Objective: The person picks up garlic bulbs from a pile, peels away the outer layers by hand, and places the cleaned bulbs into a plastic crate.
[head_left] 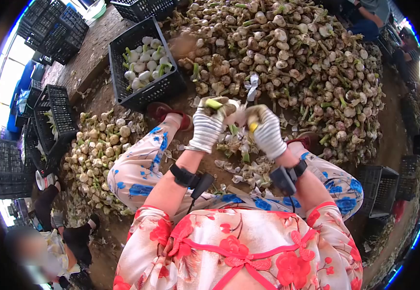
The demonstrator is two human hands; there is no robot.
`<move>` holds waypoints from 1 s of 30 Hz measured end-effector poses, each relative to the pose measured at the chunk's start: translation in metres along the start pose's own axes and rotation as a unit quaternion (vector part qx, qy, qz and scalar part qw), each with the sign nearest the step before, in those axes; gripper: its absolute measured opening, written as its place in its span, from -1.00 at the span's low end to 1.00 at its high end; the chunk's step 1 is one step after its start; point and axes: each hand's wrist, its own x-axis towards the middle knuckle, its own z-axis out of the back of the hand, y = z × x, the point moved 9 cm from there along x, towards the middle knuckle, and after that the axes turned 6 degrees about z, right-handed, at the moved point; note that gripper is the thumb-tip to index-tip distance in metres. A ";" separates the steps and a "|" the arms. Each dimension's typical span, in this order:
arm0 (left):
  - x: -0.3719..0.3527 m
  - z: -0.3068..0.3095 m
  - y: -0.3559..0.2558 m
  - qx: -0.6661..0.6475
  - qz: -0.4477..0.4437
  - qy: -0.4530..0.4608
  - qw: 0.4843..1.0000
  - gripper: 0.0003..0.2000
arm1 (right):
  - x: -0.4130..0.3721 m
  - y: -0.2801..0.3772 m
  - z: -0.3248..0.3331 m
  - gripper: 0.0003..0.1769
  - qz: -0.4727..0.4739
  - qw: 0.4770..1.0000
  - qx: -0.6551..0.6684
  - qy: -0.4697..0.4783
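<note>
My left hand [209,124], in a striped knit glove, is closed round a garlic bulb [237,116]; its cut green stem [214,104] pokes out above the fingers. Close by on the right, my gloved right hand [266,129] is closed on a small yellow-handled tool [253,127], whose working end I cannot make out. Both hands meet near the bulb, so part of it is hidden. Beneath them, papery peelings and stem scraps [246,166] cover the ground between my legs.
A large heap of unpeeled garlic [287,58] rises in front. A black crate [144,99] with cleaned white bulbs [147,63] stands front left. A smaller garlic pile [96,154] lies at left. Stacked crates [55,113] and an overturned crate [381,191] flank me. Other people sit nearby.
</note>
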 end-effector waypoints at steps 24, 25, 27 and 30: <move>0.045 0.081 0.111 -0.243 0.265 -0.119 0.925 -0.77 | -0.032 -0.096 -0.041 -0.62 -0.102 0.918 -0.075 0.375; 0.053 0.083 0.082 -0.239 0.222 -0.093 0.941 -0.77 | -0.027 -0.117 -0.029 -0.60 -0.117 0.913 -0.105 0.376; 0.083 0.088 0.039 -0.243 0.177 -0.085 0.950 -0.76 | 0.002 -0.129 0.004 -0.58 -0.156 0.947 -0.129 0.251; 0.088 0.069 0.006 -0.217 0.177 -0.110 0.954 -0.73 | 0.039 -0.108 0.006 -0.45 -0.194 0.969 0.041 0.146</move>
